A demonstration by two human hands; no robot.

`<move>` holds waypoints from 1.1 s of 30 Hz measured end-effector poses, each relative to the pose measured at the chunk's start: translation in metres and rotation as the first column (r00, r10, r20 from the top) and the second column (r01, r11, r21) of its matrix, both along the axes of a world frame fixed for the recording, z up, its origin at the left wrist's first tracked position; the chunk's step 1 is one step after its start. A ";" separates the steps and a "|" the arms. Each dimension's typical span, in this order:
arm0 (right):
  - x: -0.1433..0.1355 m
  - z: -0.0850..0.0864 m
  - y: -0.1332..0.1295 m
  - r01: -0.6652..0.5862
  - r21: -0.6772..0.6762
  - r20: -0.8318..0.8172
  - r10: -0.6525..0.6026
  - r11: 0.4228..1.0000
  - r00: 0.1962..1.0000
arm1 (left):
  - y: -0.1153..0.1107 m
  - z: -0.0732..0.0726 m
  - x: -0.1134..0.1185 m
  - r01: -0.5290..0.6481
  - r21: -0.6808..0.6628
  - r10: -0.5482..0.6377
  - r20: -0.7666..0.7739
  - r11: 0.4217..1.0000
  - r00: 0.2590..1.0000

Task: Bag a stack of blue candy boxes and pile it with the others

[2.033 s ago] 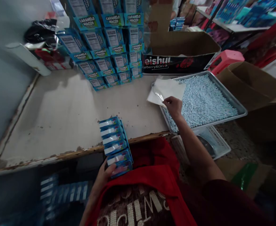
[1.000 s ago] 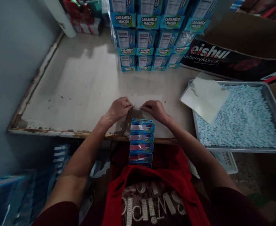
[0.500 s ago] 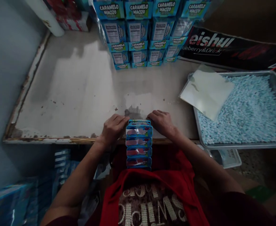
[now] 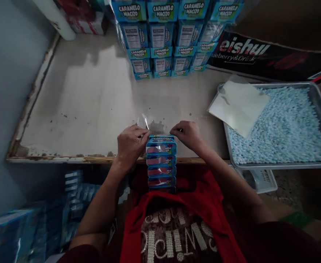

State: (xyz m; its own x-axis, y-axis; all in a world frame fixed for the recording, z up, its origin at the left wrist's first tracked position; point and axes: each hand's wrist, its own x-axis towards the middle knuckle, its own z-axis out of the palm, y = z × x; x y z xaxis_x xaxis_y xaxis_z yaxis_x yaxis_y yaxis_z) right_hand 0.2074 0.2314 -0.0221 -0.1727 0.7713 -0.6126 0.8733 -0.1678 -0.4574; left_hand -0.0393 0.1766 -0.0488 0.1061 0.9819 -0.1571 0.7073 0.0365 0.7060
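Centre left: the left hand (image 4: 130, 144), fingers closed, pinches glinting clear film (image 4: 146, 123). Centre: a column of rounded blue packets (image 4: 161, 160) overhangs the bench (image 4: 80, 91); fitting film to its far end appears in hand, calling next for even tension. Centre right: the right hand (image 4: 189, 137), fingertips together, apparently grips the same film, dimly lit. Right: pebbly pellets (image 4: 289, 128) in a metal tray (image 4: 281, 166).

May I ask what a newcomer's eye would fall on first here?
Probably the wide metal tray of pale blue pellets at the right. Next, the stacked blue CARAMELO MACIZO boxes at the top centre. Then the row of small glossy blue packs at the front edge of the whitish table, its far end between left hand and right hand.
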 end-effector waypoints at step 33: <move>-0.005 0.054 -0.104 -0.084 0.695 -0.165 0.272 0.714 0.948 | -0.127 0.037 -0.012 -0.193 0.218 0.166 0.137 0.957 0.977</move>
State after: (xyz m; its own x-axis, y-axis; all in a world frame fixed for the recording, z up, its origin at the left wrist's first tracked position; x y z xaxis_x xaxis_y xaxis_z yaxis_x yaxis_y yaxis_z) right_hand 0.2026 0.1271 0.0322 -0.4161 0.8991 0.1360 0.7020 0.4127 -0.5804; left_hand -0.0514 0.0492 -0.0119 -0.0709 0.9945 0.0766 0.6166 -0.0166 0.7871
